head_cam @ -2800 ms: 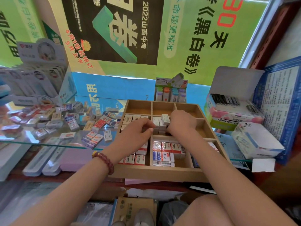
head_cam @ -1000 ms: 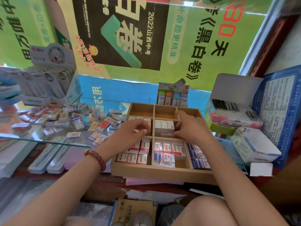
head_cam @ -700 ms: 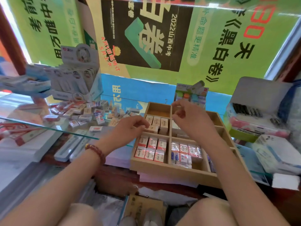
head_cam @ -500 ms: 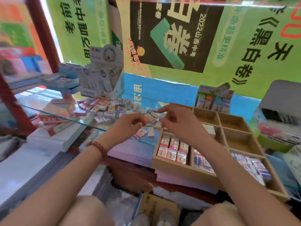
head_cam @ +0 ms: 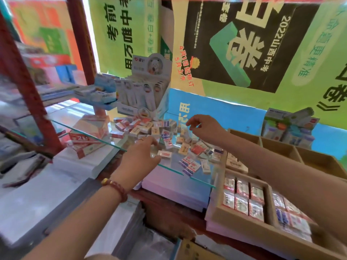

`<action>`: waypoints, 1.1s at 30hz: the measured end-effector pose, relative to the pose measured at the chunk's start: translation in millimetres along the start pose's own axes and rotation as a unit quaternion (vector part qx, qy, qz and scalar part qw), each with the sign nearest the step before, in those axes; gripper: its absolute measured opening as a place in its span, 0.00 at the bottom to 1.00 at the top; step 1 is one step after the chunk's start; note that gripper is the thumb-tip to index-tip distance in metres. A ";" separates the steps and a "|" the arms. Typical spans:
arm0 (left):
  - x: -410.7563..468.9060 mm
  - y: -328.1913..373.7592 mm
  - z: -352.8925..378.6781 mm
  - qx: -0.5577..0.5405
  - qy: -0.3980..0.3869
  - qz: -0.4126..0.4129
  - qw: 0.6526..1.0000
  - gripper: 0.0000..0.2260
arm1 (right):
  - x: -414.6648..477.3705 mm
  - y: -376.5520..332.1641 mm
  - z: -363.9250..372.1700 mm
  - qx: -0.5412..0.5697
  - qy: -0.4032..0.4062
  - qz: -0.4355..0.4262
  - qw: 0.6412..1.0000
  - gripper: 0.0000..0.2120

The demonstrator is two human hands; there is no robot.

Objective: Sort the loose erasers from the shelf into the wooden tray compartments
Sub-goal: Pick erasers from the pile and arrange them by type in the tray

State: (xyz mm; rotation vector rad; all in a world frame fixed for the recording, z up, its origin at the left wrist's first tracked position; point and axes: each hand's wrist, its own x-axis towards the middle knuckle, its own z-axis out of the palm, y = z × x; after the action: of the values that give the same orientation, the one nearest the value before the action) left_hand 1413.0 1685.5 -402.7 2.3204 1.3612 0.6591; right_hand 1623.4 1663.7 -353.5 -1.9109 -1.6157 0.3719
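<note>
A heap of loose erasers (head_cam: 170, 136) in white, red and blue wrappers lies on the glass shelf (head_cam: 170, 167). My left hand (head_cam: 141, 155) reaches over the shelf's front edge, fingers spread low over the heap, thumb beside a white eraser (head_cam: 164, 154). Farther back, my right hand (head_cam: 203, 126) hovers above the heap with loosely curled fingers and holds nothing. The wooden tray (head_cam: 235, 225) sits at the lower right. Its near compartments hold rows of sorted erasers (head_cam: 242, 196), and its back compartments (head_cam: 277, 148) look bare.
A white display box (head_cam: 148, 94) stands behind the heap, and a red-and-white carton (head_cam: 88, 136) lies to its left. A lilac paper stack (head_cam: 178, 186) sits under the shelf. A red shelf post (head_cam: 28, 81) rises at the left. A glue-stick box (head_cam: 289, 126) stands behind the tray.
Both hands have left the tray and moved left to the eraser heap on the glass shelf. The view has swung left, so the tray now sits at the lower right.
</note>
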 end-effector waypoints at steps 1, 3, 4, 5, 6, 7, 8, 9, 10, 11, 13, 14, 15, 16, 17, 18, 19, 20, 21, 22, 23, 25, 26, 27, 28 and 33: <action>-0.1 -0.2 1.3 0.000 0.001 -0.001 1.000 0.14 | 13.0 3.6 6.5 -0.021 -0.014 -0.014 1.000 0.15; -0.7 0.8 5.0 -0.013 -0.004 0.008 1.000 0.14 | 37.8 8.6 20.5 -0.071 -0.053 -0.032 0.996 0.22; -0.9 3.2 5.8 -0.014 -0.005 0.015 1.000 0.14 | 48.9 10.1 27.0 -0.099 -0.070 -0.035 0.992 0.24; -0.5 5.6 6.5 -0.012 -0.004 0.022 1.000 0.14 | 59.2 11.0 33.6 -0.122 -0.083 -0.033 0.989 0.25; 0.1 7.9 6.3 -0.013 0.004 0.027 1.000 0.13 | 68.4 11.6 39.9 -0.134 -0.090 -0.031 0.986 0.25; 1.4 9.6 6.5 -0.018 0.012 0.030 0.999 0.13 | 75.6 11.6 45.8 -0.141 -0.088 -0.029 0.986 0.24; 2.1 11.7 6.2 -0.031 0.019 0.029 0.999 0.12 | 81.1 12.1 51.2 -0.146 -0.080 -0.026 0.986 0.21; 3.4 12.8 6.4 -0.047 0.021 0.024 0.998 0.11 | 84.0 12.6 55.2 -0.149 -0.068 -0.021 0.986 0.19; 4.4 14.1 6.1 -0.062 0.022 0.020 0.998 0.10 | 85.4 13.4 58.0 -0.153 -0.053 -0.017 0.987 0.18; 5.6 14.7 6.4 -0.071 0.023 0.015 0.997 0.10 | 86.0 14.9 59.3 -0.163 -0.041 -0.016 0.986 0.16; 8.0 13.7 7.2 -0.083 0.027 0.007 0.996 0.09 | 84.9 16.5 58.9 -0.199 -0.031 -0.029 0.979 0.11; 8.6 13.4 7.3 -0.092 0.030 0.003 0.995 0.08 | 83.1 16.9 57.1 -0.217 -0.030 -0.041 0.975 0.10; 9.0 12.8 7.6 -0.104 0.034 -0.001 0.994 0.07 | 81.0 16.9 54.7 -0.235 -0.032 -0.056 0.970 0.09; 9.5 12.5 7.6 -0.119 0.036 -0.004 0.992 0.07 | 78.0 17.1 51.5 -0.251 -0.034 -0.069 0.965 0.10; 10.1 11.4 7.9 -0.136 0.036 -0.008 0.990 0.07 | 74.1 17.1 47.3 -0.262 -0.033 -0.077 0.961 0.11; 10.5 11.1 7.7 -0.157 0.039 -0.014 0.987 0.07 | 70.3 16.7 42.3 -0.264 -0.025 -0.082 0.961 0.11; 11.0 10.5 7.7 -0.181 0.043 -0.018 0.982 0.07 | 66.7 16.7 36.8 -0.253 -0.010 -0.082 0.964 0.11; 11.7 11.0 7.5 -0.207 0.049 -0.020 0.977 0.07 | 63.0 16.1 31.1 -0.229 0.010 -0.079 0.970 0.10; 12.7 12.3 7.3 -0.235 0.053 -0.022 0.970 0.07 | 59.1 14.5 26.1 -0.193 0.028 -0.077 0.978 0.08; 13.3 14.1 7.3 -0.269 0.052 -0.026 0.961 0.07 | 54.6 10.7 21.7 -0.144 0.035 -0.079 0.986 0.07; 14.1 16.4 8.1 -0.312 0.048 -0.035 0.948 0.08 | 49.8 5.7 18.4 -0.080 0.025 -0.078 0.993 0.07; 14.8 20.4 13.0 -0.415 0.030 -0.068 0.907 0.08 | 36.1 -7.0 16.0 0.055 -0.033 -0.061 0.996 0.07; 14.9 22.6 16.5 -0.464 0.015 -0.090 0.881 0.09 | 29.1 -12.3 17.6 0.100 -0.067 -0.053 0.991 0.07; 14.3 25.1 20.4 -0.503 0.000 -0.111 0.857 0.09 | 23.1 -16.1 20.4 0.120 -0.103 -0.055 0.986 0.07; 13.7 27.5 24.4 -0.537 -0.010 -0.127 0.834 0.10 | 18.1 -18.8 23.4 0.117 -0.145 -0.066 0.980 0.05; 12.7 32.1 23.2 -0.653 0.036 -0.208 0.727 0.07 | 27.0 -15.9 24.3 0.104 -0.267 -0.063 0.956 0.05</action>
State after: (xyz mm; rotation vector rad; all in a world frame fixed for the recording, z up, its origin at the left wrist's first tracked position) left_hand 1454.2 1679.8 -402.0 0.8205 0.8368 1.0600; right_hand 1602.9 1697.3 -358.4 -1.6177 -1.9288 1.0327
